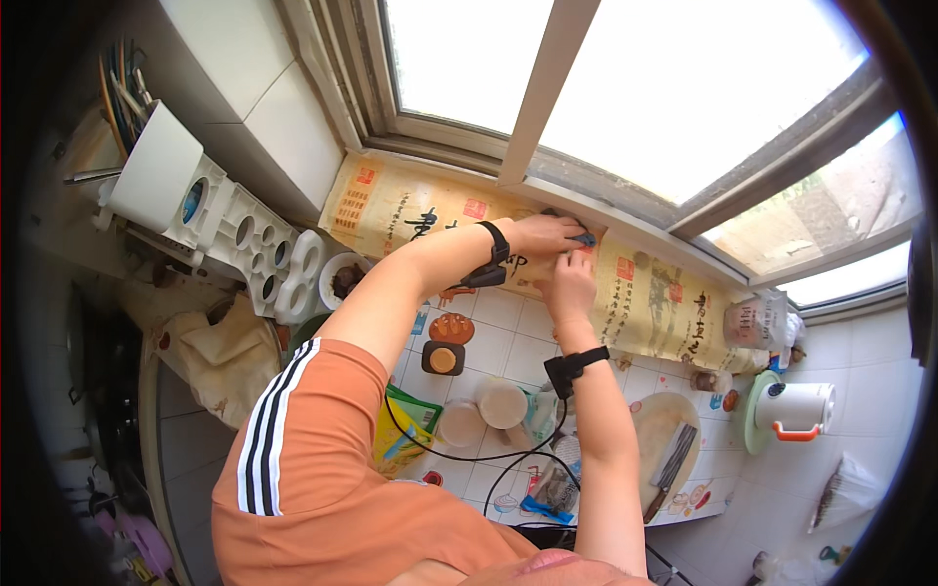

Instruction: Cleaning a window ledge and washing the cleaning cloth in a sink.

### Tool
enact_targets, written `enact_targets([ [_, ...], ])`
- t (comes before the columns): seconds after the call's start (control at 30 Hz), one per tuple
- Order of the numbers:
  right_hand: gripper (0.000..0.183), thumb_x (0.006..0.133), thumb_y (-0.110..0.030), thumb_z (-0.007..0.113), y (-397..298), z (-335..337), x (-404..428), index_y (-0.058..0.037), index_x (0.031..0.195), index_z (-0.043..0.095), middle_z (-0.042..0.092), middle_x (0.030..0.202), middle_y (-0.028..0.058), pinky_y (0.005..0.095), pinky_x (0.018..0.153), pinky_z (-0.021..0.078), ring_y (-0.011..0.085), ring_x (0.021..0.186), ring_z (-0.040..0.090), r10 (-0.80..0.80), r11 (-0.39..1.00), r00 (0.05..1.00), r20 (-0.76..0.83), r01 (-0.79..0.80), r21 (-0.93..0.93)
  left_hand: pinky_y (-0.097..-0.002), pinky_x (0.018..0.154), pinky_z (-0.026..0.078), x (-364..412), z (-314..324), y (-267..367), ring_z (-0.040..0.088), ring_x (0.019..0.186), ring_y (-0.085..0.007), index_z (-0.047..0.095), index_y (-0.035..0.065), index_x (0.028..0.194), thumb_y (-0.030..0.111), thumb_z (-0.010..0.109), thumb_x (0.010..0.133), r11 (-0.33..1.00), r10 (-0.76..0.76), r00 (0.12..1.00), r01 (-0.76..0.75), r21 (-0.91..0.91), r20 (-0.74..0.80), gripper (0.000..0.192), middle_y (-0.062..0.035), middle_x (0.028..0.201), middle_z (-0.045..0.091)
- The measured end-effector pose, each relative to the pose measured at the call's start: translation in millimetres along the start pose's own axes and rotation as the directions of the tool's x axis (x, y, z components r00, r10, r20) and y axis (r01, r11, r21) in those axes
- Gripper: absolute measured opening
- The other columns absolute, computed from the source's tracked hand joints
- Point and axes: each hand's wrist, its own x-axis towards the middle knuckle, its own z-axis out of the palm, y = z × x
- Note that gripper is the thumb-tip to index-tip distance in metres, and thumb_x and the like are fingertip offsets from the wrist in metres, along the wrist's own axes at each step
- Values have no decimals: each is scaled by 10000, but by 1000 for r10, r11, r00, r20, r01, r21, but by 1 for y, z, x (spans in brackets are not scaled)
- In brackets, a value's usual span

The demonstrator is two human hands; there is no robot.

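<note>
My left hand (pixel 544 234) reaches across the windowsill, its fingers over a dark blue-grey cloth (pixel 585 239) that lies bunched against the sill. Much of the cloth is hidden under the hand. Just below it, my right hand (pixel 572 288) rests on the sill covering, thumb spread to the side, with nothing seen in it. Under both hands runs a yellowish sheet with calligraphy and red seals (pixel 447 209). A second stretch of the calligraphy sheet (pixel 645 304) continues to the right. Black straps sit on both wrists.
A white window frame (pixel 549 88) rises behind the sill. At left stand a white plastic rack (pixel 242 227) and a small bowl (pixel 342 278). Round tubs (pixel 502 403), a cutting board (pixel 645 421) with a cleaver (pixel 674 458) and a white pot (pixel 802 406) are below. Black cables (pixel 506 458) hang between my arms.
</note>
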Motion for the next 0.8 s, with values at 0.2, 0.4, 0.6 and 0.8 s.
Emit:
enact_targets([
  [0.2, 526, 543, -311, 868, 0, -2, -1, -53, 928, 618, 573, 1015, 106, 376, 740, 523, 277, 921, 578, 29, 999, 999, 18, -29, -21, -370, 1037, 396, -130, -73, -25, 432, 1265, -311, 520, 94, 1285, 25, 545, 836, 960, -272, 960, 265, 91, 66, 455, -132, 1327, 487],
  [0.4, 515, 561, -317, 860, 1, -2, -1, -58, 935, 620, 572, 1011, 102, 370, 756, 521, 279, 938, 572, 46, 997, 999, 15, -45, -62, -350, 994, 421, -244, -166, -22, 471, 1213, -314, 513, 92, 1275, 86, 457, 924, 466, -849, 488, 872, -149, 201, 355, -158, 1271, 504],
  [0.6, 521, 563, -316, 860, -6, -6, 3, -55, 945, 622, 570, 1027, 111, 370, 773, 520, 292, 965, 565, 27, 996, 998, 54, -22, -89, -390, 949, 457, -207, -98, -18, 516, 1148, -330, 547, 35, 1221, 82, 520, 872, 722, -685, 721, 691, 36, -108, 353, -175, 1268, 515],
  [0.8, 500, 584, -313, 843, -12, 1, 4, -59, 955, 624, 561, 1045, 102, 355, 789, 533, 286, 1005, 560, -7, 994, 998, 55, 13, -109, -372, 950, 454, -77, -30, 12, 506, 1178, -288, 619, 78, 1148, 117, 534, 839, 966, -230, 970, 238, 103, -80, 323, -122, 1268, 543],
])
